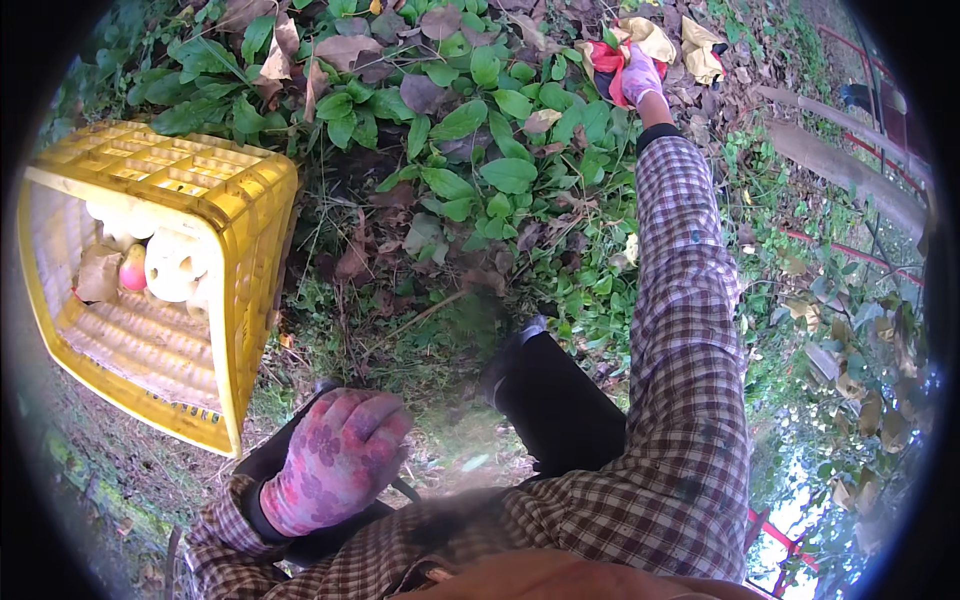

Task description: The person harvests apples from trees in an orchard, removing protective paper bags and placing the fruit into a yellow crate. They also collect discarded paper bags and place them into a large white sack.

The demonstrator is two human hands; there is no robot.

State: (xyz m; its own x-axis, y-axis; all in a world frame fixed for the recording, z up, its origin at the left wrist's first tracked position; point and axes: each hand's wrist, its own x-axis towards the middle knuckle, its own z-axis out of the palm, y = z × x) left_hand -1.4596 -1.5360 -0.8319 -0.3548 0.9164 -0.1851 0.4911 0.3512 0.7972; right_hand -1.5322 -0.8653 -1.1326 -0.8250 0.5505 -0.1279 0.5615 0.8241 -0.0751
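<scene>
My right hand (637, 78), in a pink patterned glove, reaches far out to the ground at the upper right. Its fingers close on a crumpled paper bag (606, 60), tan outside and red inside; whatever is inside the bag is hidden. Another crumpled tan paper bag (702, 52) with a dark inside lies just right of it. Close to my body, my left hand (340, 460) is raised over my leg in a matching glove. Its fingers are curled together, and what they may hold is hidden.
A yellow plastic crate (228, 200) lies at the left, its opening toward me. Inside are several white rounded things (172, 265), a pink-red fruit (133, 268) and a tan paper piece (98, 274). Leafy plants (510, 170) and dry leaves cover the ground; branches (850, 165) hang right.
</scene>
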